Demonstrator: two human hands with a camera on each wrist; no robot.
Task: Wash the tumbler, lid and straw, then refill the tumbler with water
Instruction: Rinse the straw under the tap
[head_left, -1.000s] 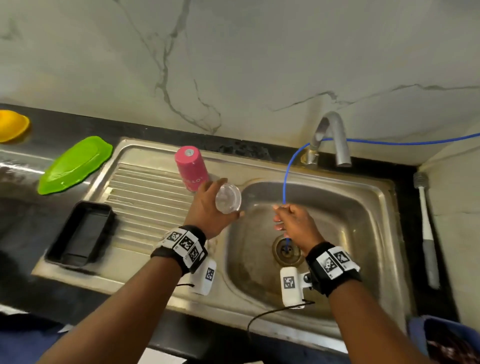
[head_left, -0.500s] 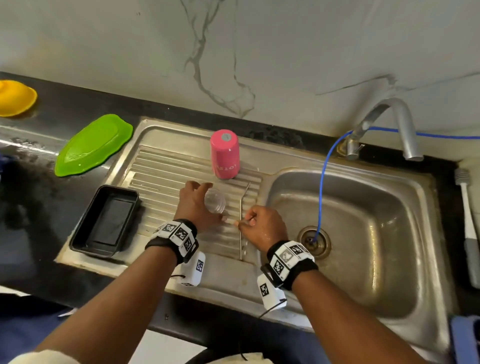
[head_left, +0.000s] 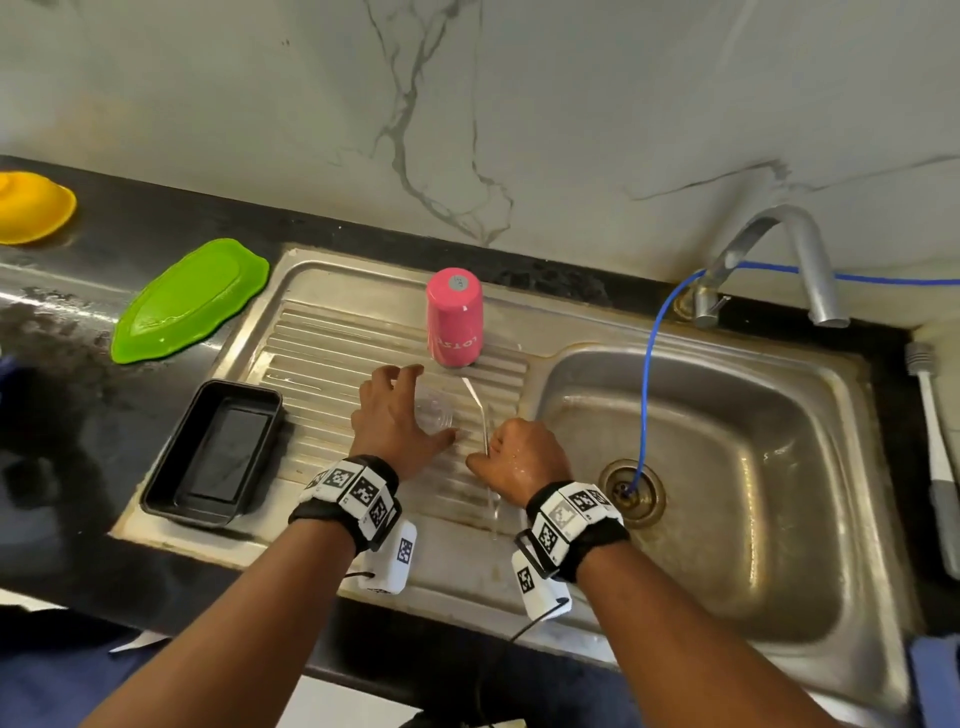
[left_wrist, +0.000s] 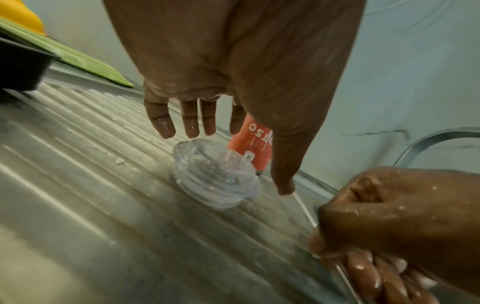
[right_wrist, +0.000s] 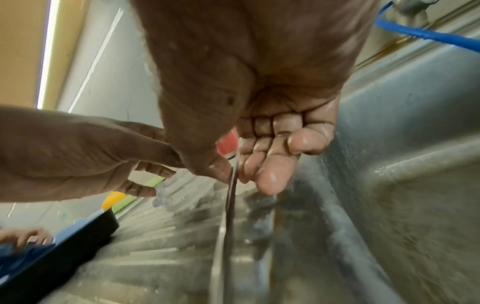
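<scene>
**Lid and straw at the draining board, tumbler upside down**

The pink tumbler (head_left: 454, 318) stands upside down on the ribbed draining board (head_left: 322, 364) of the steel sink (head_left: 727, 597), near its back edge. In front of it the clear lid (left_wrist: 217, 174) lies on the ribs. The left hand (head_left: 390, 415) is spread above this lid; its grip is wide, the fingers (left_wrist: 162, 121) are straight and wet, and in the left wrist view they end just above the lid without closing on it. Whether a fingertip touches the rim, I cannot tell.

The right hand (head_left: 522, 460) is just beside the left one, at the edge of the basin. Its grip is narrow: thumb and curled fingers pinch the thin metal straw (head_left: 480, 410), which lies along the ribs and points toward the tumbler. The hand is wet.

A blue hose (head_left: 647, 395) hangs from the tap (head_left: 810, 270) into the drain (head_left: 631, 491). On the dark tabletop (head_left: 78, 405) to the left lie a green dish (head_left: 189, 299) and a yellow one (head_left: 31, 208), and a black tray (head_left: 218, 452) rests on the corner of the draining board.
</scene>
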